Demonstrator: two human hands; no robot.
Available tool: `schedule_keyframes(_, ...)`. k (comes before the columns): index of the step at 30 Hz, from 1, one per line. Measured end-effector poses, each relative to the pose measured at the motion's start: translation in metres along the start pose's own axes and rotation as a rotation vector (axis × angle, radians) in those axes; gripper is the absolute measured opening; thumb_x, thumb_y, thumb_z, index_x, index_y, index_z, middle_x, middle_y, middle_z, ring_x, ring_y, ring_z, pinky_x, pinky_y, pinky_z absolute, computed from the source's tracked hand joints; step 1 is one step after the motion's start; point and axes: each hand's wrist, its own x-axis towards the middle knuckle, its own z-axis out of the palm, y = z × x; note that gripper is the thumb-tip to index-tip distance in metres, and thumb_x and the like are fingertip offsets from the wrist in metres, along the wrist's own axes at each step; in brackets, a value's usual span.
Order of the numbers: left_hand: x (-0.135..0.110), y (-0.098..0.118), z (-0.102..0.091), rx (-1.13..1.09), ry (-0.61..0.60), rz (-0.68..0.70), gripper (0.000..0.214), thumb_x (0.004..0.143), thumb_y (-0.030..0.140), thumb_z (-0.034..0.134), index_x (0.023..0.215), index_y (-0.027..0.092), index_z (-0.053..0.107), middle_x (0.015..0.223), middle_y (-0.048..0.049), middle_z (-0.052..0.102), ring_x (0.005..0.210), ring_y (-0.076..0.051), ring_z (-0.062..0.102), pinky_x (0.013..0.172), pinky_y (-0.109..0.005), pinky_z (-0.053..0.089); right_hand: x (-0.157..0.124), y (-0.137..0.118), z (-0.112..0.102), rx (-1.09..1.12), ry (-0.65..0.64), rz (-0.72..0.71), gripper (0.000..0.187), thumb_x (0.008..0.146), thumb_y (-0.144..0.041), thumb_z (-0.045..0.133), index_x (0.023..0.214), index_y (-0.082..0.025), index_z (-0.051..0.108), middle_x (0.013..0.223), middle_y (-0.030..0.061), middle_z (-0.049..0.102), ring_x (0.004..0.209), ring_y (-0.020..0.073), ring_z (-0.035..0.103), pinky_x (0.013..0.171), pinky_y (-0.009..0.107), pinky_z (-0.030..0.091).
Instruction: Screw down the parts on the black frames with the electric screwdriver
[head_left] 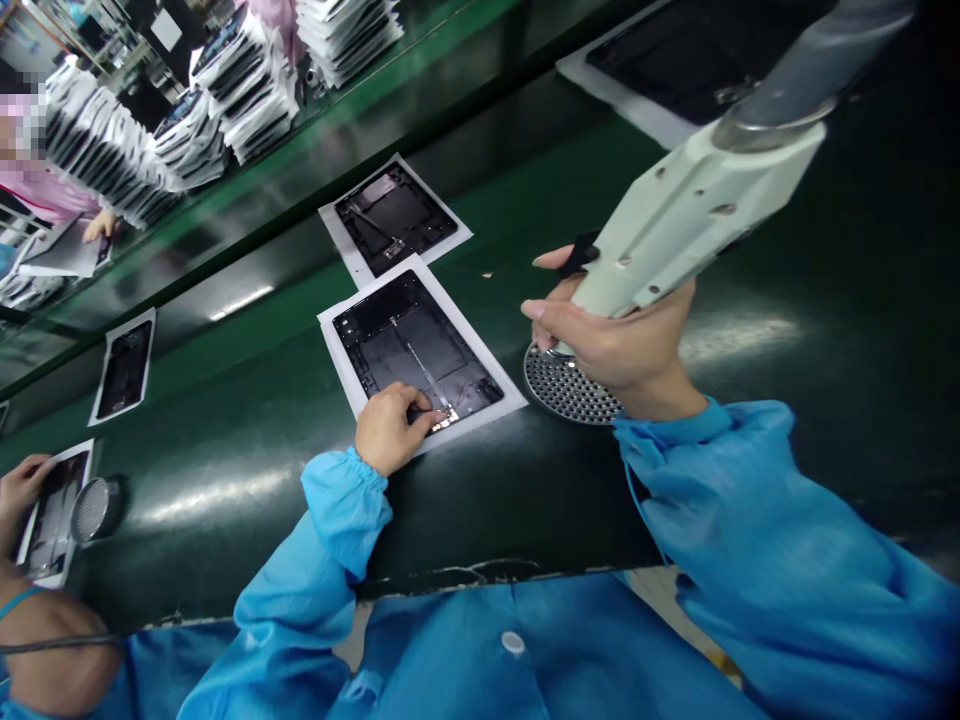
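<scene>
Tablet housing on white paper, flat on a green bench.
Left hand has fingers narrowed at its near edge, whether pinching anything I cannot tell; right hand wraps around a pale-green tool with perforated head.

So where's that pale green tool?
In the head view, right of centre, the pale green tool is in the right hand, above a perforated disc.

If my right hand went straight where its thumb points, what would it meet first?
Probably the white sheet under the dark panel by your left hand; your right hand looks raised and might pass above.
</scene>
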Motion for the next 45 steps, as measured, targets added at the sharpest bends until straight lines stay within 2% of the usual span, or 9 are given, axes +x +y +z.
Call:
schedule_keyframes(3,-0.002,-0.002,0.003,0.015,-0.016,0.046,0.012,0.082,0.030,0.068,0.076,0.019,0.068,0.076,-0.0008,0.064,0.067,-0.013,0.058,0.059,-0.025,0.042,0.000,-0.005,0.001,0.015,0.015,0.000,0.019,0.067,-0.011,0.071,0.085,-0.017,0.065,0.047,-0.0054,0.055,0.039,0.0116,0.051,0.046,0.030,0.048)
schedule_keyframes(7,-0.014,-0.009,0.010,0.102,0.001,0.288,0.021,0.093,0.031,0.053,0.093,0.019,0.070,0.090,-0.0049,0.066,0.083,-0.016,0.061,0.071,-0.027,0.047,-0.002,-0.016,0.001,0.053,-0.010,0.015,0.024,0.066,-0.011,0.072,0.088,-0.017,0.063,0.046,-0.0054,0.056,0.037,0.0112,0.051,0.043,0.028,0.045)
schedule_keyframes(11,-0.023,-0.016,0.012,0.253,0.036,0.475,0.030,0.096,0.035,0.046,0.106,0.022,0.070,0.099,-0.0090,0.065,0.091,-0.020,0.058,0.076,-0.034,0.046,-0.010,-0.023,0.003,0.215,-0.093,0.073,0.024,0.067,-0.012,0.073,0.087,-0.018,0.061,0.047,-0.0064,0.055,0.036,0.0115,0.050,0.040,0.028,0.044)
schedule_keyframes(14,-0.016,-0.018,0.014,0.291,0.100,0.534,0.029,0.096,0.033,0.045,0.104,0.024,0.071,0.114,-0.0101,0.064,0.111,-0.025,0.054,0.089,-0.043,0.042,-0.020,-0.022,0.013,0.295,-0.155,0.119,0.024,0.071,-0.014,0.072,0.090,-0.019,0.059,0.049,-0.0072,0.056,0.038,0.0116,0.051,0.043,0.028,0.046)
schedule_keyframes(18,-0.004,-0.020,0.024,0.235,0.202,0.539,0.027,0.096,0.032,0.047,0.105,0.025,0.072,0.124,-0.0090,0.061,0.126,-0.028,0.047,0.103,-0.051,0.034,-0.032,-0.017,0.036,0.245,-0.183,0.145,0.021,0.073,-0.018,0.071,0.088,-0.021,0.057,0.049,-0.0074,0.056,0.040,0.0121,0.053,0.045,0.028,0.047)
schedule_keyframes(23,-0.002,-0.024,0.035,0.194,0.242,0.543,0.028,0.096,0.033,0.047,0.109,0.026,0.071,0.127,-0.0092,0.060,0.129,-0.029,0.046,0.107,-0.054,0.033,-0.037,-0.008,0.056,0.168,-0.207,0.119,0.020,0.075,-0.019,0.068,0.089,-0.020,0.055,0.048,-0.0078,0.056,0.041,0.0120,0.054,0.049,0.028,0.049)
schedule_keyframes(32,-0.002,-0.021,0.037,0.198,0.243,0.552,0.029,0.097,0.033,0.046,0.110,0.027,0.071,0.127,-0.0097,0.060,0.128,-0.029,0.046,0.107,-0.056,0.034,-0.043,0.003,0.057,0.038,-0.252,0.062,0.016,0.078,-0.020,0.066,0.088,-0.020,0.052,0.049,-0.0079,0.056,0.042,0.0118,0.054,0.053,0.029,0.050)
schedule_keyframes(38,-0.002,-0.020,0.037,0.195,0.249,0.559,0.032,0.098,0.034,0.043,0.110,0.025,0.071,0.127,-0.0106,0.060,0.128,-0.029,0.047,0.106,-0.056,0.035,-0.048,0.010,0.054,-0.056,-0.276,0.025,0.014,0.078,-0.017,0.065,0.088,-0.020,0.055,0.053,-0.0070,0.057,0.047,0.0119,0.056,0.065,0.033,0.052)
schedule_keyframes(45,-0.002,-0.021,0.036,0.194,0.247,0.557,0.030,0.097,0.033,0.045,0.111,0.026,0.070,0.128,-0.0102,0.060,0.128,-0.029,0.048,0.107,-0.055,0.035,-0.050,0.008,0.059,-0.003,-0.231,0.069,0.020,0.076,-0.015,0.065,0.094,-0.018,0.056,0.054,-0.0077,0.057,0.046,0.0108,0.055,0.056,0.029,0.051)
